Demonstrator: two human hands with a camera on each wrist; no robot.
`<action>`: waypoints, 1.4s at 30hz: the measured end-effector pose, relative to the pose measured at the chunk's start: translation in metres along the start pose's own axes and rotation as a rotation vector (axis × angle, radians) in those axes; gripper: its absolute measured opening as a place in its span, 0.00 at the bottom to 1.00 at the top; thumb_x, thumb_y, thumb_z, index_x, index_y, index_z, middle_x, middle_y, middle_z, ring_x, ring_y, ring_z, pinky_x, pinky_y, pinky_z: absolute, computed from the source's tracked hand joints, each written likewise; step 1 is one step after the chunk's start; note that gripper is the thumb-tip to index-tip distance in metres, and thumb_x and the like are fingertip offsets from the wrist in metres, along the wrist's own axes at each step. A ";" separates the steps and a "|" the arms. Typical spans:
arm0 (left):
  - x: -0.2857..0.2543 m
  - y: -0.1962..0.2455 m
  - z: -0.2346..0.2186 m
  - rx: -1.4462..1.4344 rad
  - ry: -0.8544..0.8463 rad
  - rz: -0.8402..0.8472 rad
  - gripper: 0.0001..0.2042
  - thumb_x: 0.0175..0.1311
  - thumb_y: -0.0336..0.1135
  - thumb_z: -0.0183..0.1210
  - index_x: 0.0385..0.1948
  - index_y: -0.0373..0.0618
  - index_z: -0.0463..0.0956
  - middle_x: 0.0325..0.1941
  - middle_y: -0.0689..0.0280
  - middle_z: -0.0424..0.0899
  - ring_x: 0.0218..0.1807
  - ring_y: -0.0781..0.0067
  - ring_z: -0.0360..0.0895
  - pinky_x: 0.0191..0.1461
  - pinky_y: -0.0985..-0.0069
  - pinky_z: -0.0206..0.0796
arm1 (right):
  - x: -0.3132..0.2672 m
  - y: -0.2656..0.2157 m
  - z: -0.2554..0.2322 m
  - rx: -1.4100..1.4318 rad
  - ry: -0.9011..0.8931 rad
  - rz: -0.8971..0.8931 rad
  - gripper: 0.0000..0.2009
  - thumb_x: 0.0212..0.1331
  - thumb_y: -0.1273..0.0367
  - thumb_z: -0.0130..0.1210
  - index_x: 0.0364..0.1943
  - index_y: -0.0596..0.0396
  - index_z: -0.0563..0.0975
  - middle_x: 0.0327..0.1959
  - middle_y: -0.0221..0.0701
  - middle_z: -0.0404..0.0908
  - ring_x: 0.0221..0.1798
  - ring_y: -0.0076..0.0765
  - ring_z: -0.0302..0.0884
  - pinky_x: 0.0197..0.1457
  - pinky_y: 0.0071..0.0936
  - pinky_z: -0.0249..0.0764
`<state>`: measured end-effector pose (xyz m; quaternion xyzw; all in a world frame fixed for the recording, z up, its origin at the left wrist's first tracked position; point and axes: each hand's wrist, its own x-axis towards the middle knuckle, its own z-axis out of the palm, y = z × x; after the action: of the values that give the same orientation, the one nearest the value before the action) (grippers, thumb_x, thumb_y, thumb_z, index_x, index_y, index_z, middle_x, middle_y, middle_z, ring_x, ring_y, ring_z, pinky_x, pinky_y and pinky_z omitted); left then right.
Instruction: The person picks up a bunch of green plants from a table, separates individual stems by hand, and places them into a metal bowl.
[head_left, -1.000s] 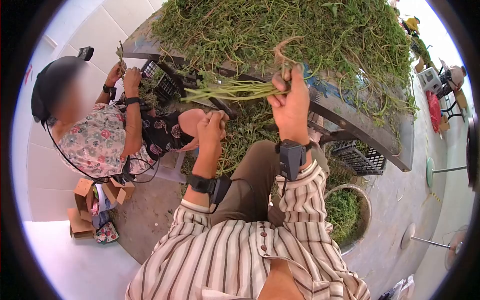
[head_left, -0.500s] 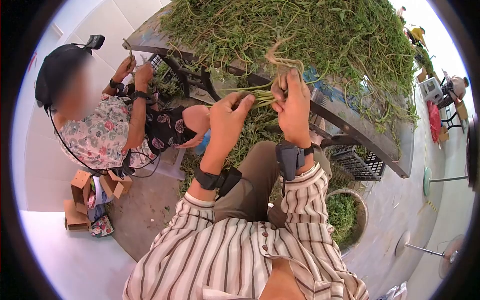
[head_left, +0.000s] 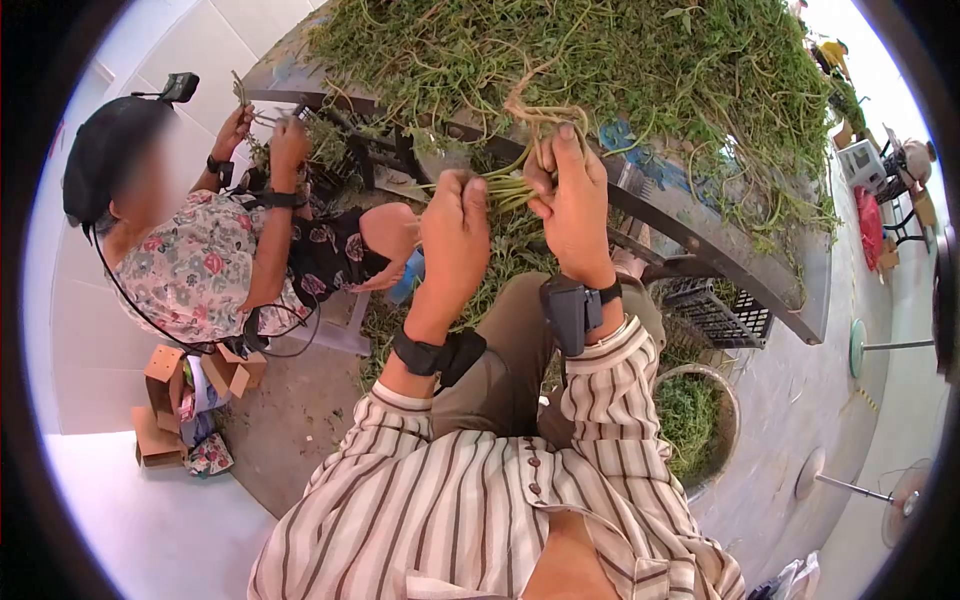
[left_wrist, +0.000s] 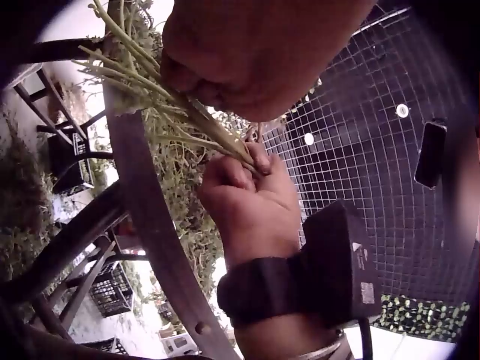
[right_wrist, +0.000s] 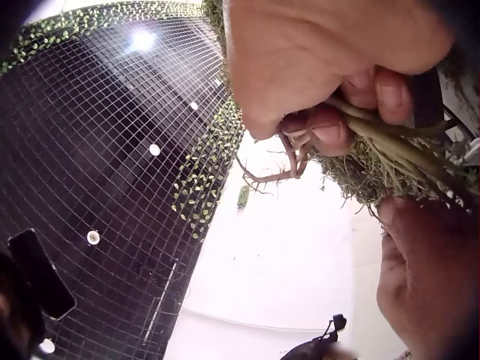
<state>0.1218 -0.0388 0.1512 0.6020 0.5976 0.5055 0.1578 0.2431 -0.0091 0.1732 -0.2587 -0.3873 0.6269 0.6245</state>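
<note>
Because the stems (head_left: 513,190) bridge the gap between two hands, the bundle appears to be kept in line by a hold at two places. The right hand (head_left: 577,210) pinches it near the root end, a grip that probably stops the stalks fanning apart. The left hand (head_left: 455,238) is curled round the same bundle farther along, seemingly to gather the loose ends, whose tips show past the fist at 9 o'clock. The hands are near each other, with a short run of stems visible between them; fingertip contact is partly hidden.

As to position, the stems run from the right hand towards 9 o'clock and into the left hand. The roots (head_left: 545,112) project from the right hand at 11 o'clock, outside the grip, perhaps so that the fingers bear on firmer stalk.

A pile (head_left: 580,60) of greenery lies on the table (head_left: 705,250) at 12 o'clock, presumably placed for easy reach. From the right hand, a crate (head_left: 715,315) stands at 4 o'clock and a tub (head_left: 736,425) at 5 o'clock.
</note>
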 end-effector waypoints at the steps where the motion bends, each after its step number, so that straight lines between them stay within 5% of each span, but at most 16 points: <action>1: 0.001 -0.003 0.001 -0.001 0.000 -0.001 0.11 0.66 0.36 0.47 0.33 0.35 0.70 0.23 0.54 0.75 0.24 0.60 0.73 0.29 0.69 0.63 | 0.000 0.002 0.000 0.002 -0.004 0.017 0.17 0.65 0.54 0.42 0.23 0.48 0.61 0.18 0.20 0.57 0.20 0.13 0.51 0.18 0.13 0.45; 4: 0.009 -0.028 -0.004 0.093 0.153 0.054 0.13 0.67 0.38 0.45 0.35 0.35 0.69 0.23 0.53 0.75 0.25 0.59 0.72 0.30 0.66 0.62 | 0.003 0.002 -0.004 0.040 0.020 0.014 0.17 0.64 0.53 0.44 0.23 0.48 0.63 0.17 0.20 0.59 0.18 0.13 0.51 0.17 0.13 0.46; 7: 0.016 -0.040 -0.028 0.068 0.197 -0.101 0.13 0.68 0.39 0.44 0.33 0.37 0.68 0.21 0.57 0.74 0.21 0.67 0.71 0.24 0.71 0.61 | 0.003 -0.007 -0.010 0.093 0.051 -0.021 0.18 0.63 0.52 0.45 0.23 0.47 0.64 0.15 0.20 0.60 0.16 0.12 0.51 0.16 0.13 0.46; 10: 0.011 -0.032 -0.049 -0.233 0.219 -0.172 0.14 0.69 0.42 0.43 0.27 0.42 0.67 0.17 0.70 0.72 0.16 0.88 0.63 0.17 0.86 0.52 | 0.003 -0.012 -0.014 0.101 0.047 -0.034 0.18 0.63 0.52 0.45 0.22 0.46 0.63 0.15 0.21 0.60 0.16 0.13 0.48 0.16 0.14 0.45; 13: 0.010 -0.026 -0.060 -0.216 0.268 -0.131 0.14 0.69 0.41 0.44 0.26 0.41 0.66 0.16 0.69 0.72 0.17 0.85 0.64 0.19 0.84 0.56 | 0.001 -0.014 -0.014 0.083 0.025 -0.023 0.18 0.63 0.51 0.44 0.22 0.46 0.62 0.15 0.22 0.59 0.16 0.13 0.47 0.16 0.15 0.44; 20: 0.012 -0.017 -0.069 0.060 0.294 0.073 0.06 0.59 0.28 0.54 0.34 0.37 0.75 0.33 0.65 0.74 0.37 0.73 0.71 0.42 0.79 0.63 | 0.001 -0.014 -0.011 0.067 0.031 -0.016 0.18 0.64 0.52 0.44 0.22 0.47 0.61 0.16 0.21 0.58 0.17 0.14 0.48 0.17 0.15 0.42; 24: 0.008 -0.015 -0.072 -0.019 0.207 0.077 0.06 0.58 0.28 0.54 0.33 0.35 0.76 0.36 0.65 0.74 0.37 0.73 0.71 0.42 0.79 0.62 | 0.001 -0.012 -0.011 0.058 0.037 -0.019 0.18 0.63 0.53 0.45 0.21 0.47 0.61 0.18 0.21 0.60 0.17 0.14 0.50 0.17 0.15 0.42; 27: 0.011 -0.025 -0.072 0.063 0.188 0.082 0.06 0.57 0.29 0.56 0.32 0.34 0.76 0.36 0.65 0.73 0.29 0.77 0.71 0.35 0.78 0.64 | 0.000 -0.013 -0.010 0.059 0.025 -0.026 0.18 0.63 0.53 0.45 0.21 0.47 0.61 0.20 0.21 0.61 0.18 0.14 0.51 0.17 0.14 0.43; 29: 0.011 -0.029 -0.070 -0.103 0.083 -0.136 0.08 0.58 0.31 0.56 0.33 0.34 0.77 0.37 0.66 0.73 0.30 0.78 0.71 0.36 0.78 0.64 | 0.001 -0.013 -0.015 0.069 0.003 -0.025 0.18 0.63 0.53 0.45 0.21 0.47 0.61 0.20 0.21 0.61 0.18 0.14 0.51 0.17 0.14 0.43; 36: 0.015 -0.071 -0.055 -0.159 -0.036 -0.171 0.12 0.60 0.35 0.54 0.37 0.33 0.75 0.33 0.63 0.75 0.34 0.76 0.75 0.39 0.79 0.66 | -0.001 -0.013 -0.014 0.066 -0.013 -0.028 0.18 0.63 0.53 0.45 0.21 0.47 0.61 0.19 0.21 0.60 0.18 0.14 0.51 0.17 0.15 0.43; 38: 0.017 -0.090 -0.050 -0.428 -0.037 -0.423 0.13 0.62 0.38 0.54 0.34 0.34 0.74 0.26 0.64 0.75 0.26 0.79 0.73 0.31 0.81 0.66 | -0.001 -0.015 -0.015 0.059 -0.013 -0.021 0.18 0.63 0.53 0.45 0.21 0.47 0.61 0.19 0.21 0.60 0.18 0.14 0.51 0.17 0.15 0.43; 42: 0.019 -0.123 -0.049 -0.737 -0.221 -0.574 0.13 0.62 0.41 0.54 0.27 0.38 0.73 0.19 0.68 0.72 0.17 0.83 0.67 0.21 0.84 0.59 | 0.000 -0.015 -0.014 0.065 0.008 -0.011 0.18 0.63 0.53 0.45 0.21 0.47 0.61 0.19 0.21 0.60 0.18 0.14 0.51 0.17 0.15 0.44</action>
<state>0.0094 -0.0136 0.0832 0.3667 0.5003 0.5525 0.5568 0.2634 -0.0080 0.1771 -0.2388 -0.3658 0.6345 0.6376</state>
